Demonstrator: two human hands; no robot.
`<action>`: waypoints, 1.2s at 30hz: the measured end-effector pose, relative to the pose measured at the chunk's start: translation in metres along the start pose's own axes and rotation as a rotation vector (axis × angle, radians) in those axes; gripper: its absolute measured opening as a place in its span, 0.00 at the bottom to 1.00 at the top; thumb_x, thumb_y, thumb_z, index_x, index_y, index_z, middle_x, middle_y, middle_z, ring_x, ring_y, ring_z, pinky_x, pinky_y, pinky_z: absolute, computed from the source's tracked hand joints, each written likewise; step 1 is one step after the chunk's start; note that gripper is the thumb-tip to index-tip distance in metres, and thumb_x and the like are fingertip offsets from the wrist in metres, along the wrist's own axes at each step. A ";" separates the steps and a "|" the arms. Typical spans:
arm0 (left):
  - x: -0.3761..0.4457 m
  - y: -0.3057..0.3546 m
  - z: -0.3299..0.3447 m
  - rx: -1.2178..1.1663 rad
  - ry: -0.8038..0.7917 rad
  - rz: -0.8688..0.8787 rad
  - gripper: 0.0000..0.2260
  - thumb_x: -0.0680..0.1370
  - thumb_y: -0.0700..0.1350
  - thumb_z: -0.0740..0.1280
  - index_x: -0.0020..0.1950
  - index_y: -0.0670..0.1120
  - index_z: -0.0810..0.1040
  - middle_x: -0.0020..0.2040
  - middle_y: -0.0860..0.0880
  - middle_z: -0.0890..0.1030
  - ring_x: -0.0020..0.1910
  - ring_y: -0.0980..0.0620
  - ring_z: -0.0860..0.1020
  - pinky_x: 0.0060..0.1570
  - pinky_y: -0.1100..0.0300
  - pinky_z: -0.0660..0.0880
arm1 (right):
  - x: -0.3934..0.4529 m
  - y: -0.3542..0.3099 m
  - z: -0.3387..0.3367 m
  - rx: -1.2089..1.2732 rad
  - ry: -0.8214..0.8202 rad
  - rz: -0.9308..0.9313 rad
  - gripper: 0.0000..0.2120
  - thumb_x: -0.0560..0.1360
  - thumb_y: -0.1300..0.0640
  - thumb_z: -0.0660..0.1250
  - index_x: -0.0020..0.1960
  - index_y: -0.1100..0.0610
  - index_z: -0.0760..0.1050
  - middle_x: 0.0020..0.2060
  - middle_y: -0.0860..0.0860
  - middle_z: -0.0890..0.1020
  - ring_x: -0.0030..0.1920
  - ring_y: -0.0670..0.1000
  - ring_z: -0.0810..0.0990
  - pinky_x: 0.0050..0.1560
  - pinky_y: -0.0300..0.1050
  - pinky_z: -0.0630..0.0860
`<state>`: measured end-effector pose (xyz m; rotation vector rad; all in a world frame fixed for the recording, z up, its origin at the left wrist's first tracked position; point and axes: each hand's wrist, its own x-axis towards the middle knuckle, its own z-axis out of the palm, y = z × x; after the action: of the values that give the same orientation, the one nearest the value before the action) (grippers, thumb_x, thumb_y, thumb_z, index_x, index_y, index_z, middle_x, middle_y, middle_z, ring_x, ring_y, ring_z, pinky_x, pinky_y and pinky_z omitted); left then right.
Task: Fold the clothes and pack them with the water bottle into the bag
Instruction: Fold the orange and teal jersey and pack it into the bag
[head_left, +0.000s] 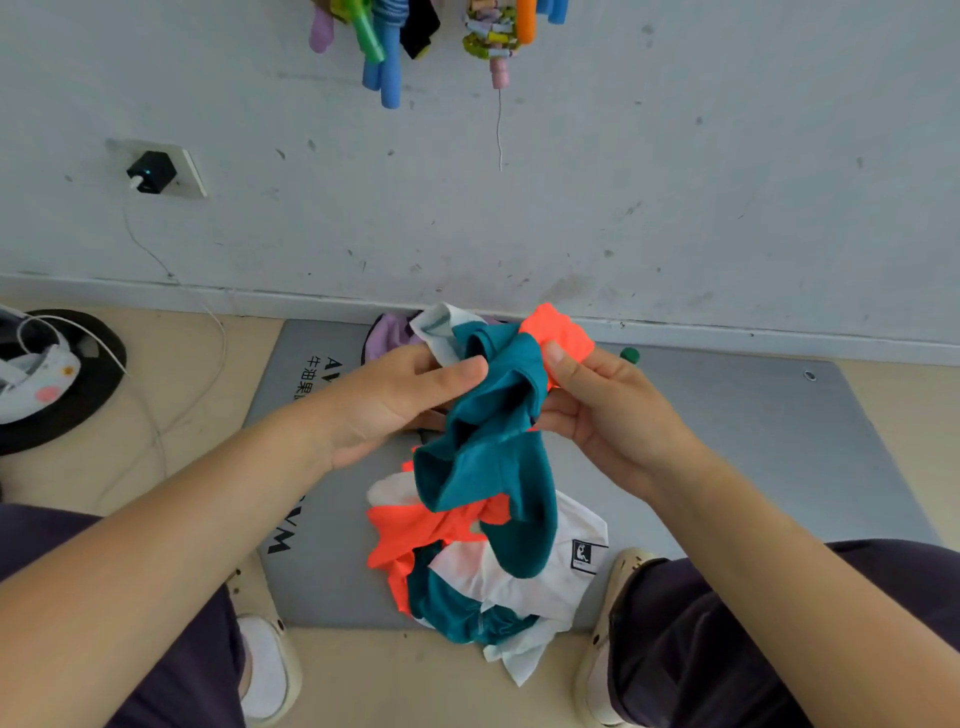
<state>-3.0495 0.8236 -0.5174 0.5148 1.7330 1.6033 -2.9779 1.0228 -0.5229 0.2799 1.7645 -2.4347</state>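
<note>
A crumpled garment (488, 457) in teal, orange and white hangs between both hands above a grey mat (753, 441). My left hand (384, 400) pinches its teal upper part from the left. My right hand (608, 410) grips the teal and orange cloth from the right. The lower part of the garment lies bunched on the mat between my feet. A lilac bag (389, 338) shows partly behind my left hand by the wall. A green cap (629, 355), perhaps the water bottle's, peeks out behind my right hand.
The grey wall (571, 208) rises just behind the mat. At the left stand a black round base (78, 405) with a white cloth item (36, 374) and a white cable (156, 415). Coloured items (389, 47) hang on the wall above. My shoes (270, 665) flank the mat's near edge.
</note>
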 end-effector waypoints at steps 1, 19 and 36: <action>0.000 0.000 0.001 0.024 0.058 0.034 0.41 0.57 0.68 0.76 0.60 0.42 0.76 0.57 0.42 0.82 0.59 0.43 0.78 0.66 0.50 0.71 | 0.000 0.000 0.001 0.029 0.026 -0.003 0.13 0.71 0.51 0.67 0.49 0.59 0.82 0.42 0.56 0.86 0.39 0.52 0.85 0.44 0.43 0.82; 0.002 -0.006 0.002 0.436 0.561 0.216 0.09 0.80 0.51 0.66 0.41 0.49 0.77 0.32 0.51 0.72 0.39 0.49 0.73 0.40 0.56 0.68 | -0.005 0.004 0.026 -0.359 0.051 0.139 0.25 0.80 0.48 0.63 0.51 0.73 0.77 0.36 0.58 0.84 0.34 0.52 0.82 0.35 0.42 0.78; -0.007 0.007 -0.005 0.260 -0.054 0.168 0.15 0.66 0.55 0.76 0.44 0.51 0.75 0.35 0.52 0.81 0.33 0.57 0.75 0.35 0.67 0.70 | -0.012 -0.002 0.015 -0.585 -0.447 -0.036 0.15 0.77 0.62 0.68 0.62 0.63 0.75 0.58 0.57 0.81 0.61 0.54 0.79 0.66 0.54 0.73</action>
<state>-3.0496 0.8164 -0.5092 0.8417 1.9105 1.4674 -2.9674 1.0090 -0.5138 -0.3282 2.1350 -1.6952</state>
